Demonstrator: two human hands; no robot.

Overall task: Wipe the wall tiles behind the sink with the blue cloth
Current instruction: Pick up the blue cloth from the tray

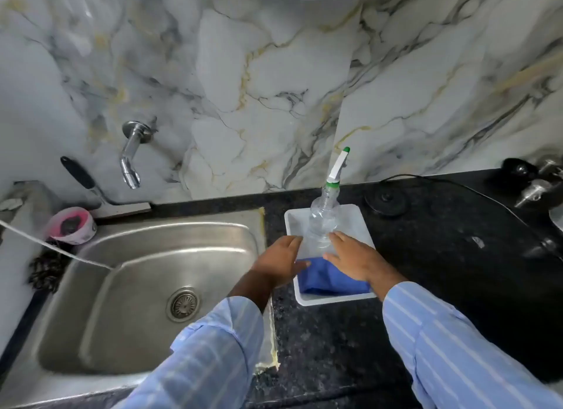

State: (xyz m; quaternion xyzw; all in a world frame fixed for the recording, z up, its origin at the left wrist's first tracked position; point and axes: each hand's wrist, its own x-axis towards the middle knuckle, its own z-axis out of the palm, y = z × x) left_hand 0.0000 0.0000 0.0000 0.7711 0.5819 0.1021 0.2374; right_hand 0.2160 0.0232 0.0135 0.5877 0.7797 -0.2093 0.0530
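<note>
The blue cloth (327,280) lies folded in the near end of a white tray (359,222) on the black counter, right of the steel sink (146,286). A clear spray bottle (324,216) with a white and green nozzle stands in the tray behind the cloth. My left hand (281,264) hovers over the tray's left rim with fingers spread, holding nothing. My right hand (355,259) rests flat on the cloth's right part, fingers extended toward the bottle's base. The marble-patterned wall tiles (259,82) rise behind the sink and counter.
A chrome tap (132,152) juts from the wall above the sink. A pink tub (71,226) and a black-handled tool (80,177) sit at the sink's back left. A black kettle base (387,199) with cord and metal items (536,189) occupy the right counter.
</note>
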